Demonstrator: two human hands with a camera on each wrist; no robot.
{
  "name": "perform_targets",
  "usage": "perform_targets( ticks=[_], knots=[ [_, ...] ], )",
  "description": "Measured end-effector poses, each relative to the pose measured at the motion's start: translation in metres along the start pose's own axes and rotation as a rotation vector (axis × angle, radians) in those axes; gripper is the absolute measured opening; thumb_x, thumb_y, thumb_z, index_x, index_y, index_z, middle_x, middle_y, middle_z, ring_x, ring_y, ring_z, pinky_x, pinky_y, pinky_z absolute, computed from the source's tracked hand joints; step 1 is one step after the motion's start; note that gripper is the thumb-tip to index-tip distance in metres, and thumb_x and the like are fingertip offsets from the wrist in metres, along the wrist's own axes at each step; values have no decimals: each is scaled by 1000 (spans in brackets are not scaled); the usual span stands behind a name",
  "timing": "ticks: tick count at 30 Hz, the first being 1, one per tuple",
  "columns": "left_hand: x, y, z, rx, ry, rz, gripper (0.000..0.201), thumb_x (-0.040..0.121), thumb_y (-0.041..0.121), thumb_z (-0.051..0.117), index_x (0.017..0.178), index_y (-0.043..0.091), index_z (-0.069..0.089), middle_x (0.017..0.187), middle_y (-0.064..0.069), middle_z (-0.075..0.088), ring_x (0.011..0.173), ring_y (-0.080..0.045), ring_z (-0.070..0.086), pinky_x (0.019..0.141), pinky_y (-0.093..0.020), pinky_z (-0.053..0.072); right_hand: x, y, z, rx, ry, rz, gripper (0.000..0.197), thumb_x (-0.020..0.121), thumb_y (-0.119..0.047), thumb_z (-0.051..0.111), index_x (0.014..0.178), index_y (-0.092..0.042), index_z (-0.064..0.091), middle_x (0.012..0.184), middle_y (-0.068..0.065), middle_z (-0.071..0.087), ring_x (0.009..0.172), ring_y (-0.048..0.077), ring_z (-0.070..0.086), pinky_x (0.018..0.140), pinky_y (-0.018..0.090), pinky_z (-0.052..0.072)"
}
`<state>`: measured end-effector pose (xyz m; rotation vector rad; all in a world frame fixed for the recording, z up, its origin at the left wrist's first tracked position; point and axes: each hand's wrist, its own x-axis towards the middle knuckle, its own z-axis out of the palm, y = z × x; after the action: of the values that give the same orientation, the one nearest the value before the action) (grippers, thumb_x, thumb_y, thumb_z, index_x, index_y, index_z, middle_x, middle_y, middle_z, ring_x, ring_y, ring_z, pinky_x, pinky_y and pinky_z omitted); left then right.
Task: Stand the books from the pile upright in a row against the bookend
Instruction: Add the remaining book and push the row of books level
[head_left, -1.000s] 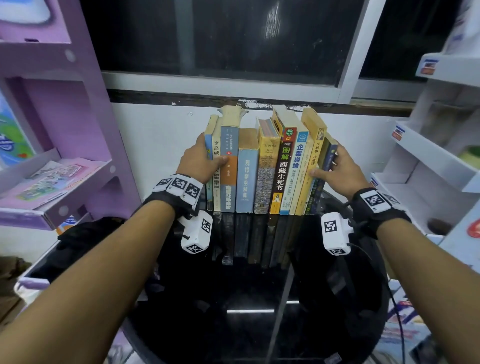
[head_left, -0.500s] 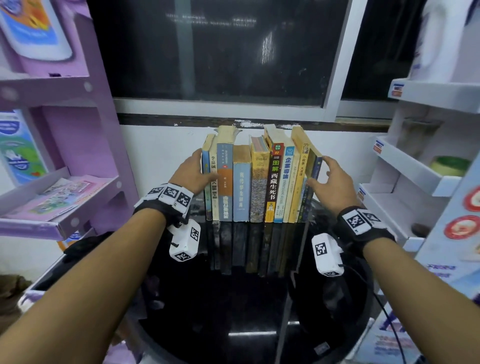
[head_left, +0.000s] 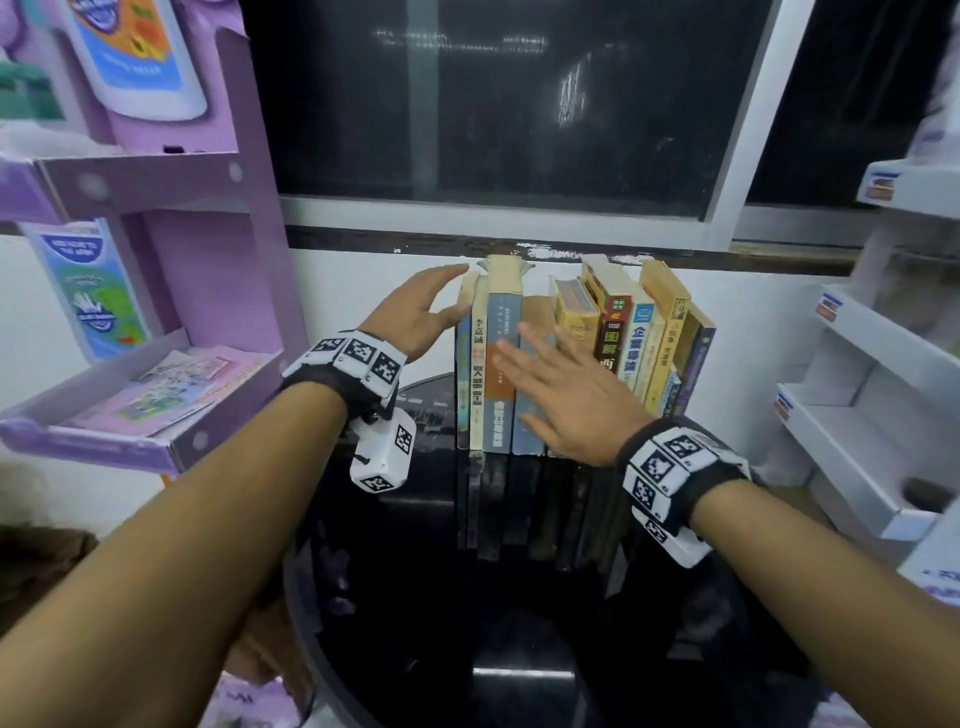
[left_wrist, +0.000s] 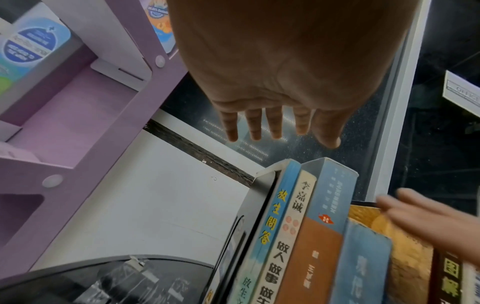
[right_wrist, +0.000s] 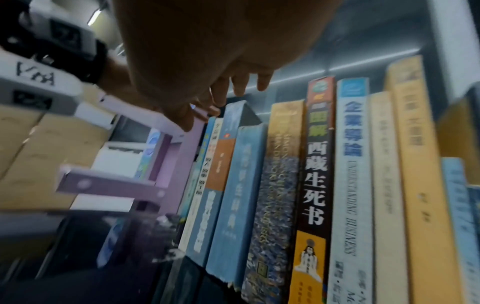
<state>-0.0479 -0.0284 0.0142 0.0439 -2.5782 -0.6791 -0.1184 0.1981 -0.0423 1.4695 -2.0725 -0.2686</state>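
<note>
Row of books (head_left: 576, 358) stands upright, spines toward the person. Right hand (head_left: 566, 400), fingers spread, nearer, across the spines. Left hand (head_left: 415, 312) spread flat beside the bookend (left_wrist: 255, 207) end, holding nothing.

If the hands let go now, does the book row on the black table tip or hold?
Likely holds: the book row stands packed spine to spine, its left end against the bookend. The rightmost books lean left, so may slump. The glossy table might let them slide.
</note>
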Motion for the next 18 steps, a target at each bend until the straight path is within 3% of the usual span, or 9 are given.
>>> perform_targets(
  ticks=[3,9,13,18],
  knots=[
    [9,-6,6,-72,-2,27,53,98,33,49,148,20,33,155,-1,31,142,-16,27,110,-24,18,14,-10,17,-82,-42,-168,72,95,-50,41,152,-12,20,160,10,15,149,28,4,118,53,4],
    [27,-18,26,-175,-34,61,52,99,32,47,148,20,33,157,3,26,143,-11,22,106,-16,14,36,-21,51,-131,-119,-328,75,95,-55,34,153,-9,19,159,11,18,149,26,4,118,53,-4],
    [34,-35,41,-218,-69,94,47,100,33,45,145,21,38,159,2,22,145,-11,18,116,-28,14,46,-17,69,-141,-146,-337,77,96,-56,34,153,-8,17,160,12,15,149,26,4,118,53,-4],
    [40,-51,51,-312,-56,152,57,90,51,43,140,24,46,154,5,33,142,-8,27,117,-38,25,49,-9,82,-179,-145,-354,78,96,-57,31,153,-6,15,160,12,11,149,26,1,118,52,-8]
  ],
)
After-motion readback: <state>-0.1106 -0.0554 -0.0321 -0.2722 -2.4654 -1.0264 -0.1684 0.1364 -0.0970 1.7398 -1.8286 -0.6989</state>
